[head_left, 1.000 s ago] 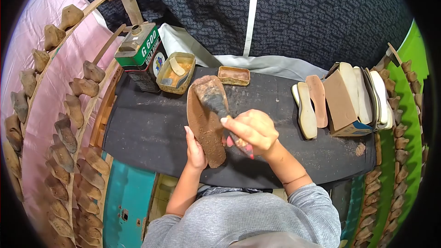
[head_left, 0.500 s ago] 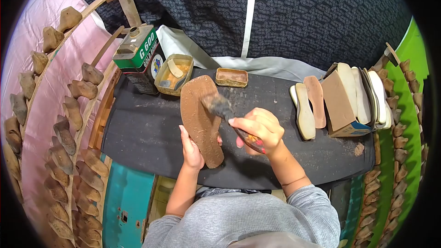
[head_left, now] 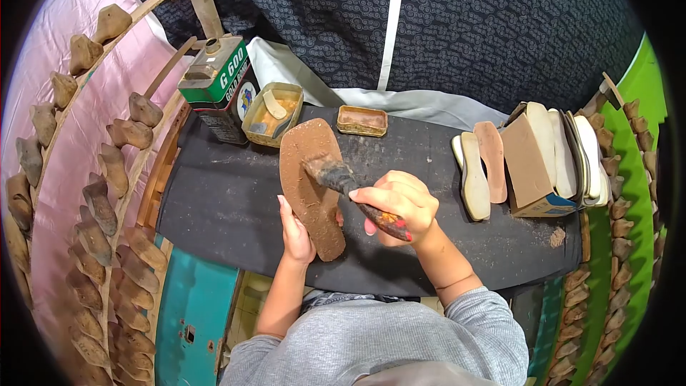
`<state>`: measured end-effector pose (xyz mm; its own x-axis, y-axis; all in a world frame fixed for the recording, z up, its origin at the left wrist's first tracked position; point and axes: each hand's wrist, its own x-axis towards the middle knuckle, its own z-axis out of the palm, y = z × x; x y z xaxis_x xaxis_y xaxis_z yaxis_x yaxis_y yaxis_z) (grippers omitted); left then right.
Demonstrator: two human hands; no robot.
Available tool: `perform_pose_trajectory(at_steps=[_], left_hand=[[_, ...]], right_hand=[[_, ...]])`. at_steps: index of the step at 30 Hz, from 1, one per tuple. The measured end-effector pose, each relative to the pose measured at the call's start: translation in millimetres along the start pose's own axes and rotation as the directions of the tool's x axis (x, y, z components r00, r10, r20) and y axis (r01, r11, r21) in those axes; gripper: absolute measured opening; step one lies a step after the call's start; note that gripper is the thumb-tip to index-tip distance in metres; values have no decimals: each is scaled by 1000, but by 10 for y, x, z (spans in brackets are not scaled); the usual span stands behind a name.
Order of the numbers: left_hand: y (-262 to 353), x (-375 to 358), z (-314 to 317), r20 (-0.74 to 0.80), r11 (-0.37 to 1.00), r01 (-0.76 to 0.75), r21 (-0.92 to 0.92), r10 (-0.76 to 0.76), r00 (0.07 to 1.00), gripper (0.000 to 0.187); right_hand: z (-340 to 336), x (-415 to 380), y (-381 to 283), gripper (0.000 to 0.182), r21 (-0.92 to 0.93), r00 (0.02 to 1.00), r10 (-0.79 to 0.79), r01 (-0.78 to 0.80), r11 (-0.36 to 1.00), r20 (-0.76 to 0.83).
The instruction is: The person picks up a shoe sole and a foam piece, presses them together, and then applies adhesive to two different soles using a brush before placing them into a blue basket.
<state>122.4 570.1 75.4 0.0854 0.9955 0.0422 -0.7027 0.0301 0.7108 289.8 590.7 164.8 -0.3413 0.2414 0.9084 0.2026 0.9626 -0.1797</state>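
In front of me a brown shoe sole (head_left: 300, 164) is held up at a tilt, its rough face toward me and specked with crumbs. My left hand (head_left: 296, 232) grips its lower part from the side, thumb along the left edge and fingertips showing past the right one. A brush (head_left: 336, 175) with a worn, dark-wrapped neck and a painted handle is in my right hand (head_left: 404, 204), fingers closed round the handle. Its bristles touch the middle of the sole's face.
Behind stand a green glue can (head_left: 218, 89), a tray (head_left: 275, 116) with scraps and a small tin (head_left: 361, 121). Loose insoles (head_left: 474, 179) lie beside a cardboard box (head_left: 532, 164) of soles on the right. Racks of wooden shoe lasts (head_left: 100, 207) flank the black-covered table (head_left: 429, 250).
The brush has moved a little left and down across the sole, and its bristles now press on the face without blur. Both hands keep their grips.
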Motion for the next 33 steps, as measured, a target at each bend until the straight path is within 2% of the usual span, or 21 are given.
perform_pose_trajectory(at_steps=[2,4,6,8,10,13,16,19,21,22,24,25,27,30,33], left_hand=[[22,-19,70,-34,998,-41,53,43,999,73],[25,-13,68,-45,999,-31,15,32,998,72],[38,0,78,-58,999,-24,-23,22,998,72],[69,22,117,-158,997,-47,-68,36,987,72],[76,17,143,-162,996,-49,-69,37,986,72],[51,-8,143,-171,996,-60,-63,48,984,71],[47,-7,130,-87,996,-32,-79,26,996,71],[39,28,140,-175,995,-46,-87,30,984,69],[-15,72,70,-235,992,-94,-89,71,969,66],[-6,58,62,-234,992,-92,-88,69,970,66],[16,6,55,-75,996,-88,22,89,993,63],[19,8,77,-74,996,-86,23,87,993,63],[20,36,127,-170,993,-97,-68,84,982,63],[-61,145,-114,-144,998,-40,-56,31,989,67],[-71,167,-126,-194,997,-58,-60,45,980,69]], right_hand=[[38,25,20,41,-50,999,-1,-1,999,-36],[72,23,33,41,-68,999,-20,17,998,-43],[83,-4,13,42,-5,999,-36,37,999,16],[48,-37,1,41,25,997,-39,37,999,61],[20,-32,-17,40,76,998,-19,15,997,61],[73,7,11,39,13,1000,-24,24,1000,-7],[75,-18,30,38,-29,999,-34,33,999,-8],[47,-79,-24,38,60,997,-35,31,998,71],[22,-42,-72,38,61,998,-35,31,998,53],[12,-23,-94,37,62,999,-33,31,998,33],[41,-14,-104,37,17,998,-57,57,998,4],[67,-25,-102,37,9,998,-66,66,998,6],[104,-75,-89,36,6,996,-88,88,996,32],[63,-125,-173,35,42,991,-79,75,996,109],[59,-108,-184,34,67,996,-62,58,996,69]])
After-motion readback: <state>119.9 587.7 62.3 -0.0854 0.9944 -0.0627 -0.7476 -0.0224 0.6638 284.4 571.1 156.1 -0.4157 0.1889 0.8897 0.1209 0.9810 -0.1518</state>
